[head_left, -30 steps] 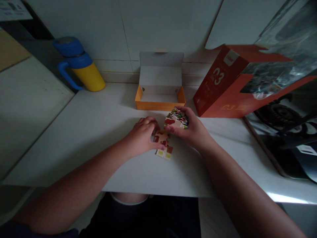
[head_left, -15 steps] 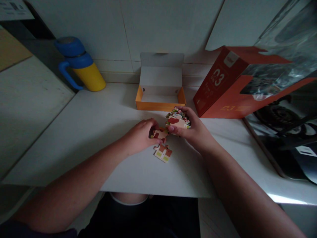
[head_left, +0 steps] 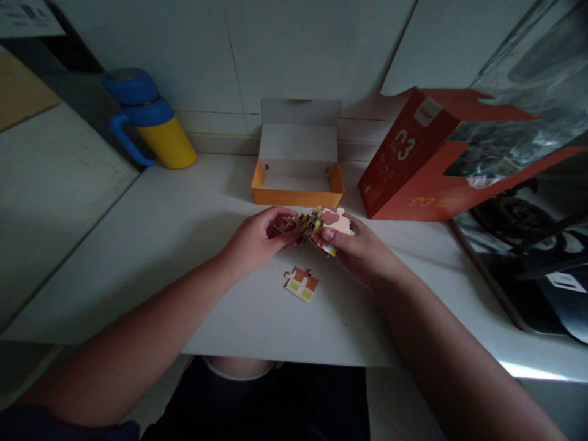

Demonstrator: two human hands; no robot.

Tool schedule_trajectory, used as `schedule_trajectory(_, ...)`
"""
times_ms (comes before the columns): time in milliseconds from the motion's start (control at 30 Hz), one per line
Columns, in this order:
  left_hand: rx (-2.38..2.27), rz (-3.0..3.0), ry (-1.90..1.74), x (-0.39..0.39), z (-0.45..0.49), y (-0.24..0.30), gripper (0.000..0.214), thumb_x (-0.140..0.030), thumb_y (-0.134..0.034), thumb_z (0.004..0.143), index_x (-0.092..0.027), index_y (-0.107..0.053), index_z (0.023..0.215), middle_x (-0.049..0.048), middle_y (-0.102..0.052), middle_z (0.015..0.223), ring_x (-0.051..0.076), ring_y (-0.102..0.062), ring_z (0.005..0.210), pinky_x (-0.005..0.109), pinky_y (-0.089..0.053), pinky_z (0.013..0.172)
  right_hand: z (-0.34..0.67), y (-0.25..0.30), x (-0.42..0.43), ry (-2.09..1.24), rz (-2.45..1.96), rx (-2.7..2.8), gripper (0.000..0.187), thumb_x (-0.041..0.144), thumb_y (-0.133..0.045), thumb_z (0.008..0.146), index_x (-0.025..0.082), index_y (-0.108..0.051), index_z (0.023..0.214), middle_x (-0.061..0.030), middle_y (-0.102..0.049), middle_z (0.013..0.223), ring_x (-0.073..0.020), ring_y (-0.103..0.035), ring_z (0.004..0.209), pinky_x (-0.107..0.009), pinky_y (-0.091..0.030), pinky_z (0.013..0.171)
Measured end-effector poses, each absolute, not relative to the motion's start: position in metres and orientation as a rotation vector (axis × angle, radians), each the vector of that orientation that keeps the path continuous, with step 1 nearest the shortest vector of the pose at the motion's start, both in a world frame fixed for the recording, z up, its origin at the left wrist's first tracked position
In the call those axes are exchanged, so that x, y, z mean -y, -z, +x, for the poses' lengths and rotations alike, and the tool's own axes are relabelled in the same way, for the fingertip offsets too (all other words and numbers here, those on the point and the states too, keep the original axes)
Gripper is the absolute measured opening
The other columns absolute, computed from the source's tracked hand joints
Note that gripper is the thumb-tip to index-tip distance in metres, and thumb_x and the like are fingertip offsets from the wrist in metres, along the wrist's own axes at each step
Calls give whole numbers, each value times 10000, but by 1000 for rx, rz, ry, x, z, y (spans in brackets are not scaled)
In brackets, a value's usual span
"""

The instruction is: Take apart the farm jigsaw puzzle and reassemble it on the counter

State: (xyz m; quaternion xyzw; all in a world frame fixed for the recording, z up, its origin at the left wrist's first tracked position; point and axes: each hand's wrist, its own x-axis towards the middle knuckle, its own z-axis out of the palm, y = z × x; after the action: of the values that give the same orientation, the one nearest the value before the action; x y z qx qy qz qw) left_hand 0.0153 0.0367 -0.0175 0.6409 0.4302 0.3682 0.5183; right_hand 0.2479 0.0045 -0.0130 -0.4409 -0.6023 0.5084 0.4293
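A stack of jigsaw puzzle pieces (head_left: 337, 222), printed in pink, brown and green, is gripped in my right hand (head_left: 362, 248), with the thumb across its front. My left hand (head_left: 257, 236) pinches brownish puzzle pieces (head_left: 288, 225) against the stack's left side; the fingers partly cover them. Just below both hands, one puzzle piece (head_left: 301, 284) in brown, cream and green lies flat on the white table (head_left: 248, 324). Behind the hands stands an orange box (head_left: 294, 196) with its lid raised and its white inside showing.
To the back left is a blue and yellow bottle (head_left: 168, 144) with a handle. A tall red box (head_left: 413, 177) stands at the right, clear plastic wrap (head_left: 546, 122) beside it. Dark equipment (head_left: 519, 245) sits at the far right. The table's front edge is near my lap.
My left hand has moved up and away from the loose piece, bringing its pieces against the stack. The stack has tilted in my right hand. The piece on the table stays put.
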Motion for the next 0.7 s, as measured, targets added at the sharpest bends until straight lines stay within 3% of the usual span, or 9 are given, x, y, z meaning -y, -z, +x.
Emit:
schedule_trajectory(100,-966,1537,-847,-35,16,19,387,-339,-779,898,-208,-666,1244,74,-779,1089,172,-732,835,296,-578,696,247,9,-6,-1488,-1029,1347,584,628,-775,864,215,-656,1258,-140,-728,1324,-313,-700,1182,-481,-567,1034)
schedule_trajectory(200,-970,1529,-838,-36,15,23,392,-340,-780,895,-200,-659,1240,69,-781,1027,157,-700,743,279,-541,613,247,7,-6,-1512,-1047,1295,584,621,-816,824,216,-665,1217,-145,-737,1297,-326,-702,1158,-494,-571,1012)
schedule_trajectory(333,-988,1539,-840,-39,12,24,326,-300,-770,881,-191,-672,1172,66,-775,1035,143,-687,727,291,-566,653,248,5,-6,-1519,-1035,1214,536,580,-845,811,210,-671,1158,-139,-743,1259,-303,-719,1088,-454,-586,953)
schedule_trajectory(433,-1053,1557,-850,-42,8,21,259,-299,-748,888,-181,-667,1105,45,-755,932,141,-678,703,302,-576,670,248,6,-8,-1515,-1008,1153,518,546,-850,817,217,-675,1176,-132,-744,1265,-304,-723,1104,-457,-580,984)
schedule_trajectory(600,-1105,1503,-946,-44,7,13,224,-340,-756,874,-185,-634,981,48,-756,929,144,-679,731,307,-588,687,251,13,-15,-1353,-1074,1135,604,596,-828,822,228,-636,1261,-144,-721,1353,-326,-705,1216,-473,-563,1061)
schedule_trajectory(700,-1093,1494,-986,-42,9,9,260,-360,-782,860,-185,-639,987,72,-784,998,155,-701,770,304,-583,684,256,19,-17,-1090,-1261,1167,698,623,-875,761,234,-594,1269,-132,-739,1298,-314,-727,1152,-484,-589,1004)
